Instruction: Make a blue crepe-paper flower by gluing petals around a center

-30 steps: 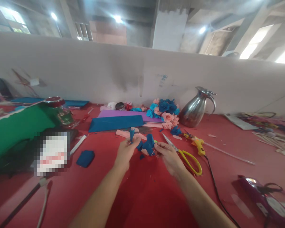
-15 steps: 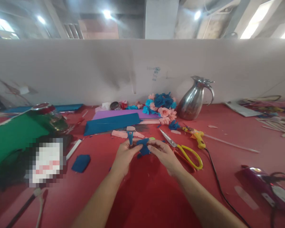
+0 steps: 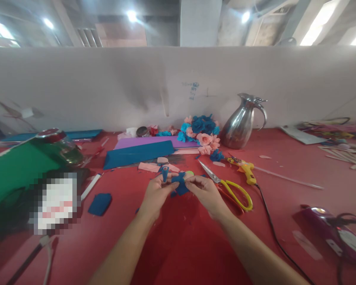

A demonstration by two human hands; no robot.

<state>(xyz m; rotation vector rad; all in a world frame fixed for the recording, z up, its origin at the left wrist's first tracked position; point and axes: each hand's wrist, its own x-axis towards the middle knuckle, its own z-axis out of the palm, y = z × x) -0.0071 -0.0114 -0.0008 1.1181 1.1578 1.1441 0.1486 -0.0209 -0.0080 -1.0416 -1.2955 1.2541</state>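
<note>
our left hand (image 3: 155,194) and right hand (image 3: 206,194) meet near the centre of the frame, thumbs and forefingers pinching the blue piece (image 3: 180,186) between them, one grip at each side of it. a small blue roll (image 3: 165,174) stands up just above our left fingers, seemingly tucked between them, though we cannot see what holds it. we judge the step in hand to be spreading or shaping this piece by its edges; the next move calls for a light, even pinch, since the stuff looks thin enough to crease or tear, and for minding the roll beside it.

just beyond the fingers, pink scraps (image 3: 148,167) lie on the red bench (image 3: 172,249). right of centre are the scissors (image 3: 237,194), blades pointing to the upper left, and past them the yellow glue gun (image 3: 248,174), within easy reach to our eye. a blue square (image 3: 100,204) lies at left of centre. above the hands rests a long blue sheet (image 3: 139,154), with the bunch of blue and pink flowers (image 3: 204,132) to its right and the steel jug (image 3: 240,124) at upper right.
</note>
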